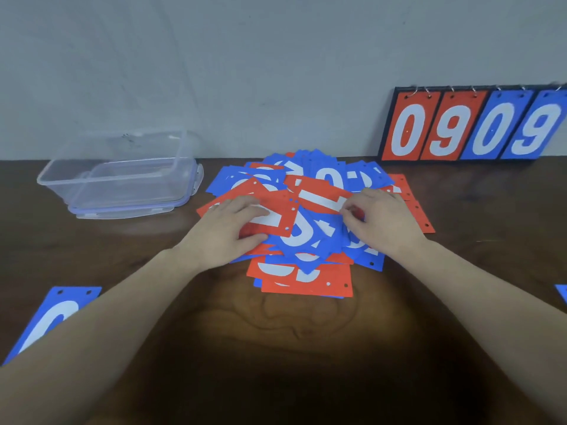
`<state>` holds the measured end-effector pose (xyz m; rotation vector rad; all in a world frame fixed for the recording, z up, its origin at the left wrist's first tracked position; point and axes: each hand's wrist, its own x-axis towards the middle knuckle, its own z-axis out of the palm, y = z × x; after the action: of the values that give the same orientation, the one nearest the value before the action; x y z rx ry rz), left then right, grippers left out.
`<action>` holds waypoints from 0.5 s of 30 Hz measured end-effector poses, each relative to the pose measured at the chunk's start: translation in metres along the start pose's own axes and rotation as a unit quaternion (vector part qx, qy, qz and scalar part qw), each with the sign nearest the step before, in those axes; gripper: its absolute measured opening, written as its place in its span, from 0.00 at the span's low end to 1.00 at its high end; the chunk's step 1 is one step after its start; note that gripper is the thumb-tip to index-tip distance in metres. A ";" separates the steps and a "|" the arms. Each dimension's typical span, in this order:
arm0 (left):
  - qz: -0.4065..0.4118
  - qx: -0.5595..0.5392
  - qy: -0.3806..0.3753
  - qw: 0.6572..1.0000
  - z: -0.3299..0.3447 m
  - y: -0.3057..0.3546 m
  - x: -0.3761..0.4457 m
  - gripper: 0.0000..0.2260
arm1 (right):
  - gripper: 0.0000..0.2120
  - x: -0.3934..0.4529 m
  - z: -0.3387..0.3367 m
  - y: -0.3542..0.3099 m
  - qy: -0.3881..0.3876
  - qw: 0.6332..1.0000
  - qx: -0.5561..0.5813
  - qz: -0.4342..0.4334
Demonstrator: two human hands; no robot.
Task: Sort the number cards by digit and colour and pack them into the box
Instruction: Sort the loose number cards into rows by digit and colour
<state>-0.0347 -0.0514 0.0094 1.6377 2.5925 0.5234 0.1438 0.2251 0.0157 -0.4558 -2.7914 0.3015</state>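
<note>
A loose pile of red and blue number cards [310, 222] lies mid-bench, the cards overlapping at all angles so that most digits are only partly readable. The left hand [228, 228] rests on the pile's left side, its fingers [257, 211] laid fairly straight over a red card [276, 214] while the thumb tucks under that card's near edge, so it appears to grip the card. The right hand [385, 220] sits on the pile's right side with its fingers [349, 210] curled and pinching the edge of a card; which card exactly is hard to make out.

Beyond and to the left of the left fingers, well apart from the pile, stands a clear plastic box [122, 176] set on its lid, against the wall. Beyond and to the right of the right fingers, a flip scoreboard [472, 125] leans at the wall showing 0 9 in red and 0 9 in blue, its right end cut off by the frame.

Near the left forearm a single blue card [58, 314] with a white 0 lies on the dark wooden bench [285, 348], partly covered by the arm. At the far right edge a sliver of another blue card [563, 291] shows, mostly out of frame.
</note>
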 end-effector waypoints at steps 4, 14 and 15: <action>-0.088 -0.055 -0.041 0.994 0.000 -0.005 0.010 0.35 | 0.25 0.000 0.003 0.001 -0.062 0.994 0.044 0.078; -0.119 0.063 -0.129 0.982 -0.012 -0.002 0.028 0.35 | 0.31 -0.006 -0.007 0.005 -0.004 0.979 0.104 0.175; -0.114 0.064 -0.142 0.981 -0.014 -0.002 0.030 0.35 | 0.29 -0.009 -0.007 0.003 0.020 0.976 0.121 0.180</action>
<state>-0.0528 -0.0298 0.0270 1.3051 2.5910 0.1027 0.1550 0.2264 0.0195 -0.8929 -2.5740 0.6933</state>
